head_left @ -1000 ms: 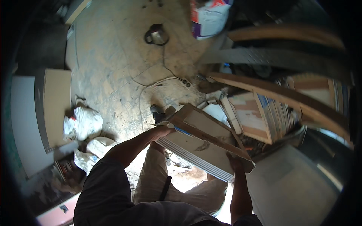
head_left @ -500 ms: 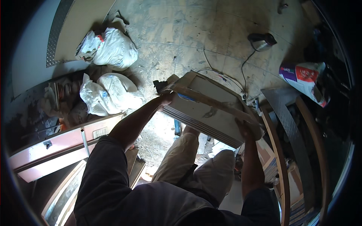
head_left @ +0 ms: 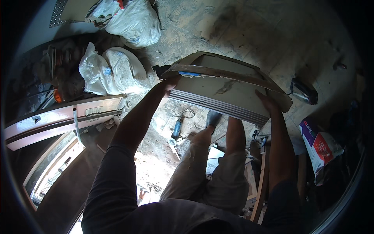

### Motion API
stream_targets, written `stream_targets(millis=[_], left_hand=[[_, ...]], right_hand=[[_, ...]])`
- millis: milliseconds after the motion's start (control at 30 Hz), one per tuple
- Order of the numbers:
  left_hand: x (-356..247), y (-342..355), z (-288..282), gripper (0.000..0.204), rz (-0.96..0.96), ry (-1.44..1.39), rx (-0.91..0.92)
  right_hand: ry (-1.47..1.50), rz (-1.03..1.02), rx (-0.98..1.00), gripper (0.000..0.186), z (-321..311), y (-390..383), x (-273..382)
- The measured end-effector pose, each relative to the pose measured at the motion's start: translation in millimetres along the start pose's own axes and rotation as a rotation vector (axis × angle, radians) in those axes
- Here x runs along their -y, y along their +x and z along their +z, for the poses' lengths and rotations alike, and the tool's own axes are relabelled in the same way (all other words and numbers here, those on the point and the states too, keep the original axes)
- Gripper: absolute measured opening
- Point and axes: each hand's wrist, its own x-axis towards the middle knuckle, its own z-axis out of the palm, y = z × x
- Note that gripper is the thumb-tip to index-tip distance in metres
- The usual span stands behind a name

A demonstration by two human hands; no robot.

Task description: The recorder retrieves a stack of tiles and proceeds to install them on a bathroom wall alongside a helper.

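Observation:
I carry a stack of pale tiles in a torn cardboard wrap, held level in front of my body. My left hand grips the stack's left end, fingers curled under its edge. At the right end, my right hand clasps the side of the stack. My legs and one shoe show below it, on a dusty concrete floor.
Two full white sacks lie at the upper left. A pink door frame runs along the left. A power tool with a cord lies by my feet. A printed bag stands at the right, a dark object above it.
My body and view have turned: the sacks have shifted up and left, the printed bag has moved lower on the right. Both hands keep hold of the tile stack.

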Motion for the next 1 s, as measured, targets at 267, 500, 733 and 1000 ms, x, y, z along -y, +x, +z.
stream_targets(millis=[267,500,733,1000], left_hand=[[-6.4,57.8,-10.0,0.046,-0.086,-0.098,0.041],[16.5,78.5,-4.0,0.045,-0.159,-0.151,0.018],[15.4,90.8,-15.6,0.045,-0.191,-0.059,-0.175],[-25.2,120.7,-32.9,0.04,0.102,-0.007,-0.423]], right_hand=[[0.031,0.176,0.135,0.087,-27.1,63.4,19.3],[-0.012,0.169,0.179,0.089,-35.6,73.9,10.0],[0.111,0.107,0.148,0.086,-37.3,69.1,15.1],[-0.277,0.132,0.073,0.081,-45.2,64.1,28.3]])
